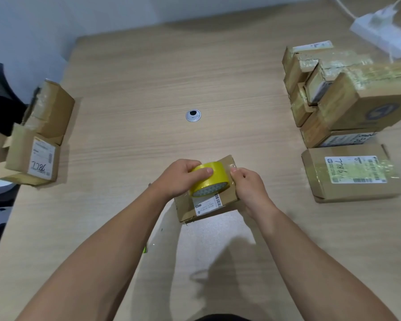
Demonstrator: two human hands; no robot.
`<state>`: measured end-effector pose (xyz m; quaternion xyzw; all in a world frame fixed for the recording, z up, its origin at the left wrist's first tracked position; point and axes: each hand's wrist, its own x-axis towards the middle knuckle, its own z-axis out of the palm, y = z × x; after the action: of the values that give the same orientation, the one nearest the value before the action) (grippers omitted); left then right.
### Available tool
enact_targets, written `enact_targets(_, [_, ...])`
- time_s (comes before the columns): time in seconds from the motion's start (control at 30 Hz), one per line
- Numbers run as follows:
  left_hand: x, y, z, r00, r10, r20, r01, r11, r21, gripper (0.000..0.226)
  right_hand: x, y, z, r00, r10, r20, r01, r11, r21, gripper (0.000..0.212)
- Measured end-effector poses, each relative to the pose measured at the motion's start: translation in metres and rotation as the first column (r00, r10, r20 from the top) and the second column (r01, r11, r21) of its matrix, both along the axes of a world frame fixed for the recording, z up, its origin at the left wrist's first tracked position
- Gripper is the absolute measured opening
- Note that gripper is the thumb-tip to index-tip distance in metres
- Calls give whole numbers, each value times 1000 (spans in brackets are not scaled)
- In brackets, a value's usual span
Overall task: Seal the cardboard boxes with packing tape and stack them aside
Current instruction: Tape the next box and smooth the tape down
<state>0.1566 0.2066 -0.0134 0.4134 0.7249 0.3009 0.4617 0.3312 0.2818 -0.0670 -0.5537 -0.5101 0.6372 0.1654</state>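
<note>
Forearms (97, 246) being reached over table (130, 89). Tape roll (210, 180) being gripped by fingers of left hand (181, 179); tape end (233, 168) being pinched by fingers of right hand (250, 188), just rightward. Box (206, 208) being covered directly beneath fingers.

Between the left hand (181, 179) and right hand (248, 188), the tape roll (207, 179) is bright yellow. The box (185, 210) beneath them is brown, its label (207, 205) white with a black barcode. Beyond them, the table (137, 89) shows pale wood grain.
</note>
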Motion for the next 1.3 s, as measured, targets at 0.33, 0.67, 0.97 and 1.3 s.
enact_targets(0.33, [-19,-8,-13,863,-247,-441,125,950,-287,46,6,-4,-18,1000,22,6,-22,996,-90,33])
enact_targets(0.67, [13,5,-20,795,-281,-538,81,928,-365,40,5,-11,-31,989,-4,147,39,971,-234,31])
enact_targets(0.97, [-7,-34,-30,998,10,-69,-16,997,-80,46,-4,-11,-36,903,111,415,-138,990,35,48])
enact_targets(1.3, [-38,-39,-27,828,-233,-510,92,954,-285,57,-4,-13,-39,860,131,493,-197,977,83,49])
